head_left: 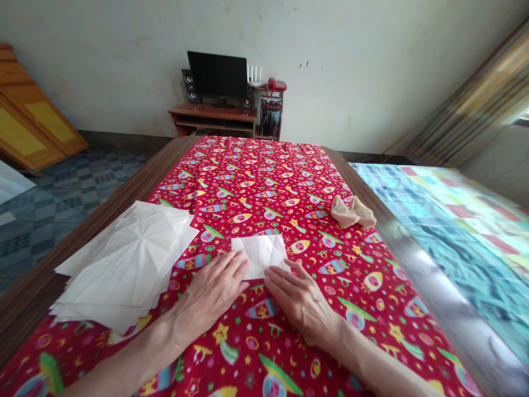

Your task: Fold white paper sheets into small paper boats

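Observation:
A small folded white paper lies on the red patterned tablecloth in front of me. My left hand rests flat with its fingers stretched out, the fingertips on the paper's lower left corner. My right hand also lies flat with fingers extended, its fingertips pressing the paper's lower right edge. Neither hand grips anything.
A stack of creased white sheets sits at my left. A crumpled beige cloth lies at the right near the table's edge. Beyond the table stand a desk with a monitor and a red telephone. A colourful bed cover lies at right.

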The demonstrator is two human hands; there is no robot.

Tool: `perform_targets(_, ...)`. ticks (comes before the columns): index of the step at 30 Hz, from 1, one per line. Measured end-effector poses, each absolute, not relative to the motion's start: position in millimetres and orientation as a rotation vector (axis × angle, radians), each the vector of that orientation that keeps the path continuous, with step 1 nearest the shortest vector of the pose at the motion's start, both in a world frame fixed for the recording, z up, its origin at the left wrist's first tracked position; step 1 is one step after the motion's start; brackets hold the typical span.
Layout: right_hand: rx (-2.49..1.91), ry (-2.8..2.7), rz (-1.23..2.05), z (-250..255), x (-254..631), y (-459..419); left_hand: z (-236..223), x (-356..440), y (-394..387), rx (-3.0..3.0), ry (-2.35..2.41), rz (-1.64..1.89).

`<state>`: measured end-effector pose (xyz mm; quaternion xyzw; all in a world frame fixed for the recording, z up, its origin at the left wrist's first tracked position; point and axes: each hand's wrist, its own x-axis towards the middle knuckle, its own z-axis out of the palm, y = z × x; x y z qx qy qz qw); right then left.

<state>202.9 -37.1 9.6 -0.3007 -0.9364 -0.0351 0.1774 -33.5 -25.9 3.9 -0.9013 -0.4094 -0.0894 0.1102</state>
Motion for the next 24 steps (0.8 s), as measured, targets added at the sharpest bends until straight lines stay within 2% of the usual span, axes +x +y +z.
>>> perform_targets(8,-0.965,-2.643,-0.206,10,171,-22,23,-35,-20,-2.716,-1.054,-0.18)
perform_targets(15,-0.879,-2.6,-0.205,10,176,-13,20,-44,-8,-2.769,-0.995,-0.494)
perform_targets(21,-0.644,-2.444,-0.15,19,192,-8,13,-52,5,-2.797,-1.021,-0.597)
perform_targets(24,-0.627,-2.435,-0.219,26,197,-6,17,-55,5,-2.747,-0.948,-0.739)
